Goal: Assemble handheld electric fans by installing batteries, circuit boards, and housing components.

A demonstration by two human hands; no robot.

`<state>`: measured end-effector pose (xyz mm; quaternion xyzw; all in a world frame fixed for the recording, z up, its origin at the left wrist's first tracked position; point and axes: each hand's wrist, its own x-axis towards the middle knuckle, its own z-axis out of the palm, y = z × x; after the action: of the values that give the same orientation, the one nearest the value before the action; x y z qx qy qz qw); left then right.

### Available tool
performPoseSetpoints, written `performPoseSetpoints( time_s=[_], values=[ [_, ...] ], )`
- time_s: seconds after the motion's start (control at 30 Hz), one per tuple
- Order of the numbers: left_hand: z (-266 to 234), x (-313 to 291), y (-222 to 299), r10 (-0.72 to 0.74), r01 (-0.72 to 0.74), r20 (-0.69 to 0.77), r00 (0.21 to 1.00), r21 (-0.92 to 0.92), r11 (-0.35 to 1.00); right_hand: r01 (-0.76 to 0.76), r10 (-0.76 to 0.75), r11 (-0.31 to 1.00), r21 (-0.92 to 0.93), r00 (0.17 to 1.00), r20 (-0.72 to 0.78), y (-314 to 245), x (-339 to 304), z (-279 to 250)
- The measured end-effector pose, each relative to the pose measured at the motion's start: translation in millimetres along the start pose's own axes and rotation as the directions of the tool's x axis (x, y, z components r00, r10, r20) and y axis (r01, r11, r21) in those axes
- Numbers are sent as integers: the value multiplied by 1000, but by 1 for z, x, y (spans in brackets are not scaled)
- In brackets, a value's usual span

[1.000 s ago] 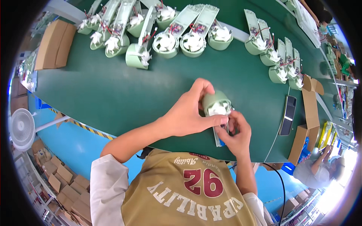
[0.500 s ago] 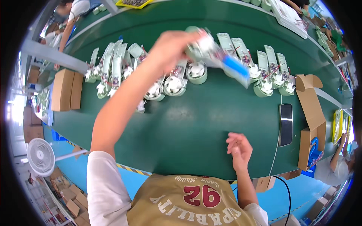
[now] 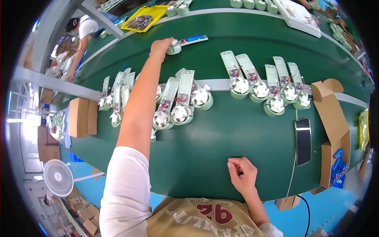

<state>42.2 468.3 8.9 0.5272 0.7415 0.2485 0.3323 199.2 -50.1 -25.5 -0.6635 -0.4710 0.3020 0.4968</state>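
Note:
At the far side of the green bench, my left hand (image 3: 161, 48) is closed on the round end of a handheld fan half (image 3: 175, 49). A blue battery (image 3: 196, 38) lies in its pale handle, which points right. My right hand (image 3: 243, 174) rests low over the near bench, fingers curled in loosely, with nothing visible in them. Below my left forearm and to its right lie open pale-green fans with white blades, such as a fan (image 3: 180, 113) and another fan (image 3: 240, 85). My arm covers part of the left group.
A phone-like black slab (image 3: 303, 141) lies at right, beside an open carton (image 3: 335, 134) of blue batteries (image 3: 338, 166). A brown box (image 3: 82, 117) stands at left. A yellow tray (image 3: 146, 18) of small parts sits at the far left, near a metal post (image 3: 102, 19). Another person (image 3: 85, 33) works there.
My left hand has carried the fan half away from me to the far bench, and its handle now points right. My right hand's fingers have curled in. The view has shifted.

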Motion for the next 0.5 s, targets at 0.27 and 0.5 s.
performPoseSetpoints(
  time_s=[0.27,0.5],
  values=[
    [-41,-151,-17,654,-625,-73,753,234,745,62,-55,996,-66,994,98,-11,32,4],
    [-32,-316,-127,889,-771,85,450,540,339,96,-86,994,-46,980,177,-18,25,12]
  ],
)
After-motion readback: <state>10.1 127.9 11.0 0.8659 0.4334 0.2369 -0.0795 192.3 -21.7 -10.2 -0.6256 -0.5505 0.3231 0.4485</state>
